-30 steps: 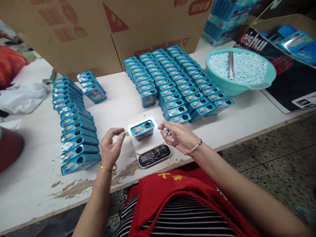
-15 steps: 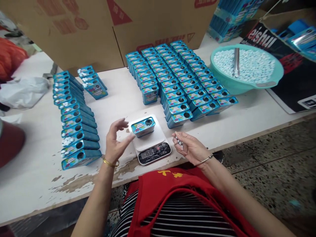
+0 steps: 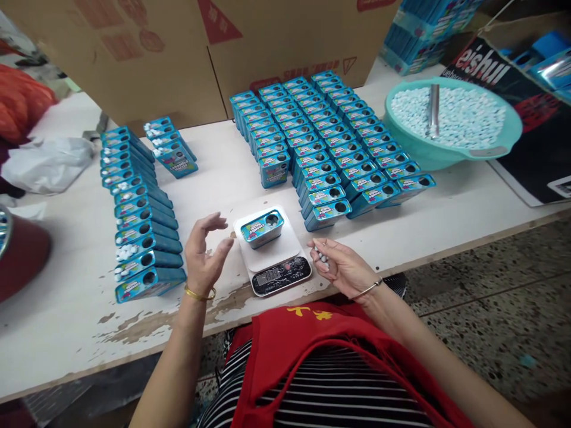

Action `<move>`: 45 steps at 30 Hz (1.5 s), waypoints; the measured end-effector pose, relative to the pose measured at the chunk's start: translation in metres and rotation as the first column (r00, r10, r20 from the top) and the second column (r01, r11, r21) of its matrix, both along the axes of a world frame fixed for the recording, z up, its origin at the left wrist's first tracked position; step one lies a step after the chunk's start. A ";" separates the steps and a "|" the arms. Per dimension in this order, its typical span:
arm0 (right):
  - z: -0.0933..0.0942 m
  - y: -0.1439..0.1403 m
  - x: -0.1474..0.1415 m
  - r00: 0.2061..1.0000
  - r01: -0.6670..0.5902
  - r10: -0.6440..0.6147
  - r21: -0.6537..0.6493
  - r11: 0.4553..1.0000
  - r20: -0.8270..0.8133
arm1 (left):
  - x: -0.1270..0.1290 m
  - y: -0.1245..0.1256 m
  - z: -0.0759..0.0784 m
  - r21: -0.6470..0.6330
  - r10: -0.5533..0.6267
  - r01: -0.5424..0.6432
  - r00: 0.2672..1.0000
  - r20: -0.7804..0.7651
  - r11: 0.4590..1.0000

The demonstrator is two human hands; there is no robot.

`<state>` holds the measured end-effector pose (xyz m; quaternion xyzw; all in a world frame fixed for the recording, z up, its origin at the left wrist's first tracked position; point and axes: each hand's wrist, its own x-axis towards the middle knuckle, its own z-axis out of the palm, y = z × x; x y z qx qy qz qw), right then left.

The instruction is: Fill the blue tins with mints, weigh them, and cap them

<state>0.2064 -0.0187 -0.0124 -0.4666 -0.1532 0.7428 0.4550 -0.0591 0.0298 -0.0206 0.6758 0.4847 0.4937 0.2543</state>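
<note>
Hands barely shifted; right hand [image 3: 341,267] cupping half-hidden pellets [image 3: 322,257].

1. The blue tin [image 3: 263,227] is a small rounded-rectangle box with a colourful label on its top and a dark round hole near its right end. It lies flat, turned slightly askew, on the white platform of the kitchen scale [image 3: 273,250].
2. The candies [image 3: 321,257] are a few small pale pellets, bunched together in the cupped fingers of the right hand [image 3: 342,266], just right of the scale.
</note>
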 end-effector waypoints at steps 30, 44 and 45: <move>0.003 0.004 -0.008 1.000 -0.018 0.018 0.017 1.000 -0.002 | 0.015 0.009 0.015 0.000 -0.187 0.193 0.951 -0.247 0.981; 0.048 0.065 -0.043 0.961 -0.220 0.166 0.248 0.943 0.221 | 0.024 0.011 0.017 -0.035 -0.216 0.228 0.852 -0.478 0.973; 0.047 0.064 -0.041 0.966 -0.202 0.152 0.245 0.948 0.211 | 0.026 0.013 0.017 -0.028 -0.216 0.233 0.841 -0.497 0.972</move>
